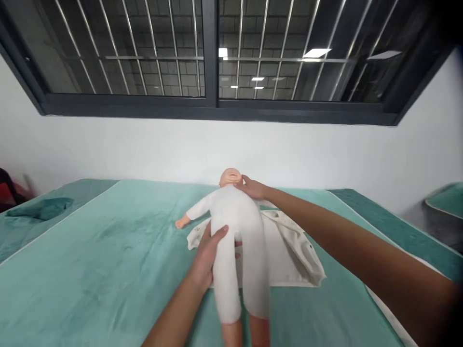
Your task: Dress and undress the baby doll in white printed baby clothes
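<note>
A baby doll (237, 212) with a white cloth body lies on its back, its head away from me and its legs toward me. My left hand (210, 253) wraps round the doll's left-side thigh, with the thumb on top and fingertips showing between the legs. At the neck and shoulder, my right hand (252, 187) grips the doll, its fingers partly hidden behind the head. Beneath and beside the doll a cream baby garment (289, 250) is spread out, its right part showing folds. The doll's arm on the right is mostly hidden by my forearm.
A teal plush blanket (108, 250) covers the padded surface. Behind it rises a white wall (144, 144) with a dark-framed barred window (213, 113). A red and black object (7, 190) stands at the far left, and another teal-covered edge (446, 202) at the right.
</note>
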A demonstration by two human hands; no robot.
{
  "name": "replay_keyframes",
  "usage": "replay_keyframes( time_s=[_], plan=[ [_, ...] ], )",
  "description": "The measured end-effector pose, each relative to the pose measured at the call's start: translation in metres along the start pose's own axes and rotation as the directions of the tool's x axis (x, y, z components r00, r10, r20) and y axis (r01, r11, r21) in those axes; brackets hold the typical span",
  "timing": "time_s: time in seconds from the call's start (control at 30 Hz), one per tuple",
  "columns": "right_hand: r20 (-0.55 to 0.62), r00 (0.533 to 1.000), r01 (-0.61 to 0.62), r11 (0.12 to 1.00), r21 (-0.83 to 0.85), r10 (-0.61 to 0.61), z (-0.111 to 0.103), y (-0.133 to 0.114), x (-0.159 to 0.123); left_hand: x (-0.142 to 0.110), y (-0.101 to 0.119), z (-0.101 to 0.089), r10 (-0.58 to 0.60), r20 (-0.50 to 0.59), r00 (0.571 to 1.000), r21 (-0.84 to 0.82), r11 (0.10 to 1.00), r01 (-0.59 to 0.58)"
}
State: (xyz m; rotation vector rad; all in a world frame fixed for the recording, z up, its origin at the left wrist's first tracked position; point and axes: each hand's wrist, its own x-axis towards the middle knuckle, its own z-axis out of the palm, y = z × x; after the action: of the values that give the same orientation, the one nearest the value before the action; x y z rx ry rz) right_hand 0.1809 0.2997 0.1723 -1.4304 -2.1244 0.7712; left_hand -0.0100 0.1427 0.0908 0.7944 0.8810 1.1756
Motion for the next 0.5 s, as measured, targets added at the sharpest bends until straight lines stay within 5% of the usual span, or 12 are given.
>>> replay_keyframes(
  time_s=[0.13,0.27,0.4,0.5],
  plan=[
    [-0.005,0.998,-0.063,0.965,-0.254,0.063,-0.004,0.047,-0.048,-0.013,-0.045,0.040,-0.039,0.042,0.998,-0.015,0.999,0.039],
    [-0.013,0.998,-0.056,0.910,-0.412,0.055,-0.001,0.068,-0.071,-0.018,-0.067,0.055,-0.023,0.002,1.000,-0.017,1.000,0.023],
    [-0.051,0.998,0.005,0.815,-0.579,-0.043,0.010,0.047,-0.069,-0.017,-0.072,0.056,-0.008,-0.027,1.000,0.013,1.000,0.009],
    [0.006,0.982,0.147,0.744,-0.652,-0.188,0.039,0.018,-0.060,-0.015,-0.073,0.054,0.041,-0.067,0.997,0.064,0.997,-0.036]
  ],
)
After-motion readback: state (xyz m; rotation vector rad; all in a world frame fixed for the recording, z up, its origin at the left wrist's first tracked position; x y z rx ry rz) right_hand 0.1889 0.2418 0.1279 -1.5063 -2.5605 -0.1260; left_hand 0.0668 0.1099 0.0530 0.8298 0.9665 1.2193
